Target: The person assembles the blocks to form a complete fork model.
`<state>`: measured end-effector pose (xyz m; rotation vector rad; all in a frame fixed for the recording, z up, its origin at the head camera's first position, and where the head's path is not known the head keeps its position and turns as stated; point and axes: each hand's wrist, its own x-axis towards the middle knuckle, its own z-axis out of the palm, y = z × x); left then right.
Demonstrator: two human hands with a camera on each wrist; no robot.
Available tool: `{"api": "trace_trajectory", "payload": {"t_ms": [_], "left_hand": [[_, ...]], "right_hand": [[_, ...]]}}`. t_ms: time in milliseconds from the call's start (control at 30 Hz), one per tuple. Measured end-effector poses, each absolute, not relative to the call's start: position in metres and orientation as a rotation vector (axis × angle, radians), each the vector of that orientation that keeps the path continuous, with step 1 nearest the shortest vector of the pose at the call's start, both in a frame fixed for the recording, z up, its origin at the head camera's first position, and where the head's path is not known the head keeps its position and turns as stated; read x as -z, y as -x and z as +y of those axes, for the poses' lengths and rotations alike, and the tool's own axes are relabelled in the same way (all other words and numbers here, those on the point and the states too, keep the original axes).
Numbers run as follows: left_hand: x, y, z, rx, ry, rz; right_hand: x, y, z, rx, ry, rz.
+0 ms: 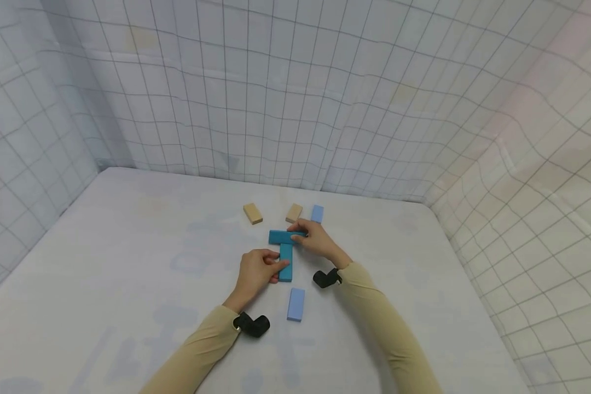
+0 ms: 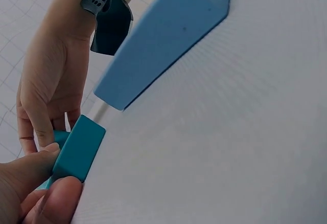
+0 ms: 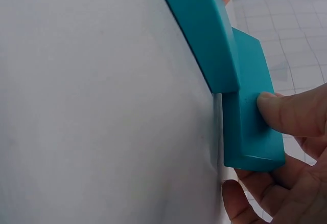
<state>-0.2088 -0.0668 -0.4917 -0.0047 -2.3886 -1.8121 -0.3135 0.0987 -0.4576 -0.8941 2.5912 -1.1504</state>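
Two teal blocks form a T on the white table in the head view. The crosswise teal block (image 1: pixel 279 237) lies at the far side, and my right hand (image 1: pixel 317 239) grips its right end between thumb and fingers. The lengthwise teal block (image 1: pixel 286 271) meets it from below, and my left hand (image 1: pixel 257 271) pinches it from the left side. In the right wrist view the end of the lengthwise block (image 3: pixel 202 24) sits right at the side of the crosswise block (image 3: pixel 253 86), with my right thumb (image 3: pixel 294 110) on top of it.
A light blue block (image 1: pixel 296 305) lies nearer me, below the T. Beyond the T are a tan block (image 1: pixel 253 213), a second tan block (image 1: pixel 294 212) and another light blue block (image 1: pixel 317 213). A white grid-patterned curtain (image 1: pixel 276 98) surrounds the table (image 1: pixel 103 262).
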Motion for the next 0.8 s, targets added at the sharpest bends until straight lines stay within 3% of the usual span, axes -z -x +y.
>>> {"api": "trace_trajectory", "payload": {"t_ms": [333,800], "left_hand": [[0.492,0.209,-0.065,1.806,-0.034,-2.402],[0.492,0.209,-0.066,1.781,-0.014,-2.409]], "right_hand": [[0.460,0.318,0.100,1.062,0.882,2.640],[0.464,0.316,0.111,0.985,1.083,2.710]]}}
